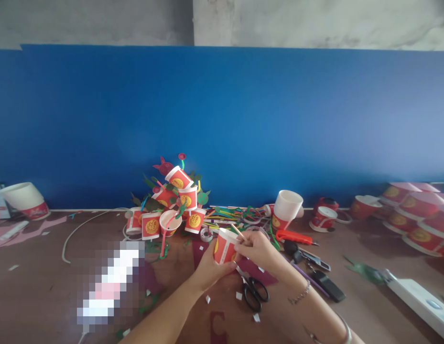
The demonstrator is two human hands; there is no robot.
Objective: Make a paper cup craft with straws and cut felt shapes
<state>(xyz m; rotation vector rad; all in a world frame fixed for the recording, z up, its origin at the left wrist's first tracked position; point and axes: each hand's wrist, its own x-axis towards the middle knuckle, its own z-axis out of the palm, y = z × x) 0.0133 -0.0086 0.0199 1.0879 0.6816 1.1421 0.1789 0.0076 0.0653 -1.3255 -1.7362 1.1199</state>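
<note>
My left hand (pixel 209 268) is wrapped round a small red and white paper cup (pixel 224 247) with a gold emblem, held just above the brown table (pixel 46 286). My right hand (pixel 255 248) pinches a thin wooden stick (pixel 238 231) whose tip rests at the cup's rim. Black-handled scissors (pixel 253 290) lie on the table right under my hands.
A pile of similar cups with green and pink paper flowers (pixel 173 203) stands behind my hands against the blue wall. Coloured straws (pixel 229 215), a tape roll (pixel 206 234), a red cutter (pixel 292 236), an upturned stack of cups (pixel 286 210) and cups at the right (pixel 415 215) lie around.
</note>
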